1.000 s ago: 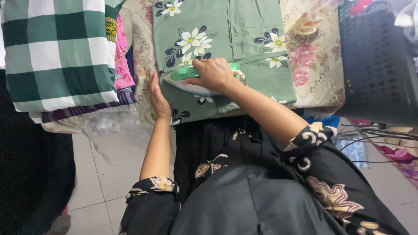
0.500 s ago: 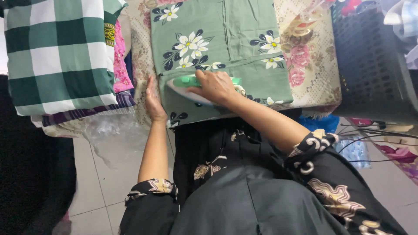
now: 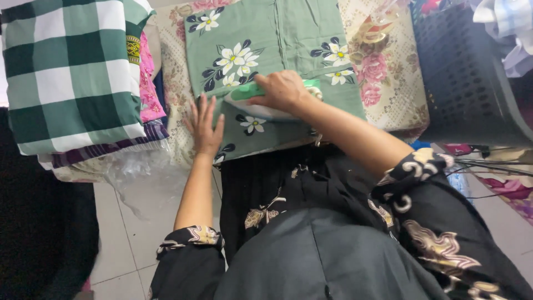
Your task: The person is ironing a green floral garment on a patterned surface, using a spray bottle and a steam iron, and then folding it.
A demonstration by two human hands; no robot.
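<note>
Across the middle of the surface (image 3: 388,105), under its floral cover: green flowered garment (image 3: 266,44), spread flat, hem hanging over the near edge. Against the left edge, stack of folded cloth (image 3: 72,78), green-and-white check on top; at the right edge, dark plastic basket (image 3: 472,72). On the garment near that hem, green-and-white iron (image 3: 261,100), now nearer the left side of the cloth than a second ago, so pressing probably well along this lower band. Right hand (image 3: 283,89) closed over the iron's handle, gripping it. Left hand (image 3: 204,125) open, fingers spread, palm flat on the garment's left edge, holding nothing, shifted slightly outward to keep the fabric taut.
</note>
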